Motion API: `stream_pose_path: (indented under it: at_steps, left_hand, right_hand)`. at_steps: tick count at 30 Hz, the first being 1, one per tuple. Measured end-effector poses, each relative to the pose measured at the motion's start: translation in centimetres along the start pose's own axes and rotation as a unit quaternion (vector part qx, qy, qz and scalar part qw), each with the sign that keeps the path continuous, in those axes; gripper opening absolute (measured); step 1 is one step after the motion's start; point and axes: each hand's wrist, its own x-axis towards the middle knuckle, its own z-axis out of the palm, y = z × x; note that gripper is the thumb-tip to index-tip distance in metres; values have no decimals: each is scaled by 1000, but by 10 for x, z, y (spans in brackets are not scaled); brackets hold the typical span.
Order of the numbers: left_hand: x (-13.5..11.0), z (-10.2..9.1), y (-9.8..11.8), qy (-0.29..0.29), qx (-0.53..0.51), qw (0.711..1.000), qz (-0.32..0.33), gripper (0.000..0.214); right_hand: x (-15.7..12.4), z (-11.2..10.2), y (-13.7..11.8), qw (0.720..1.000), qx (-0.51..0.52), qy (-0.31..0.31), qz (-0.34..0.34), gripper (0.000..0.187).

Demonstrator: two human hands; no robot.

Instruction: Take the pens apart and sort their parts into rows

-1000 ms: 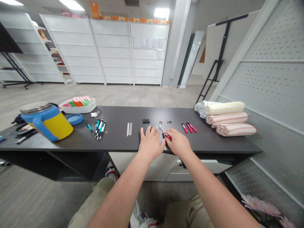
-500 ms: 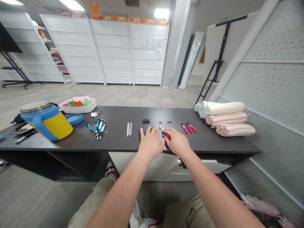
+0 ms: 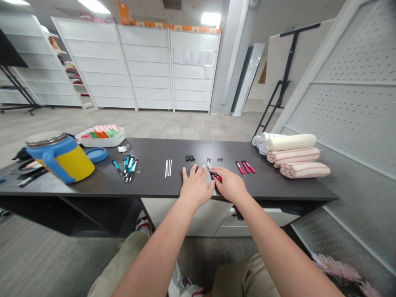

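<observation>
My left hand (image 3: 194, 184) rests near the front edge of the dark table (image 3: 154, 181), fingers lying forward and apart, holding nothing that I can see. Right beside it, my right hand (image 3: 229, 184) is closed on a red and black pen part (image 3: 218, 177) that sticks out by the thumb. Just beyond the fingertips lie small pen pieces (image 3: 209, 161), black caps (image 3: 189, 157) and white refill rods (image 3: 168, 167). Three red pen barrels (image 3: 245, 166) lie to the right.
Several teal pens (image 3: 128, 165) lie left of centre. A yellow and blue jug (image 3: 58, 157) and a white tray of coloured items (image 3: 100, 136) stand at the left. Rolled towels (image 3: 293, 156) are stacked at the table's right end. White shelving lines the far wall.
Both hands have stayed almost still on the table; the right hand shifted very slightly up and left with the red pen part.
</observation>
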Motion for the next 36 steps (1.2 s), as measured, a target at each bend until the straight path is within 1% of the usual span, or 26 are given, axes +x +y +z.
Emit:
stream_pose_path:
  at_steps: [3,8,14,16,19,21,22,25,27,29,32,34,36]
  left_hand:
    - [0,1,-1,-1,-2,1000,0,63]
    - [1,2,-2,-11,-2,1000,0,65]
    - [0,1,-2,-12,-6,1000,-1,65]
    - [0,1,-2,-12,-6,1000,-2,66]
    - [-1,0,-2,-15,-8,1000,-4,66]
    - [-1,0,-2,-14,-10,1000,-2,67]
    - [-1,0,-2,-12,-11,1000,-2,68]
    - [-1,1,-2,-12,-13,1000,-2,70]
    - [-1,0,-2,-16,-14,1000,-5,71]
    - [-2,0,-2,-18,-13,1000,-7,72]
    - [-2,-1,-2,-13,-11,1000,-7,75]
    - [-2,-1,-2,-9,-11,1000,-5,75]
    - [-1,0,-2,-12,-12,1000,-7,77]
  right_hand:
    - [0,1,0,1000,1,4,3,32]
    - [3,-1,-1,1000,1,-11,12,33]
    - [3,-2,0,1000,-1,-23,-2,34]
    - [2,-1,2,1000,12,-12,-10,32]
    - [0,0,4,999,28,24,-13,24]
    - [-2,0,4,998,28,49,13,19]
    - [-4,0,3,997,27,60,38,20]
    - [-9,-1,-2,991,24,76,109,32]
    - [-13,-2,-4,990,20,74,120,34]
    - [-19,-3,-3,991,18,74,106,29]
    - [-27,-9,15,991,35,94,90,25]
    - [-31,-15,38,988,47,119,91,26]
    - [-33,-24,67,981,39,152,118,27]
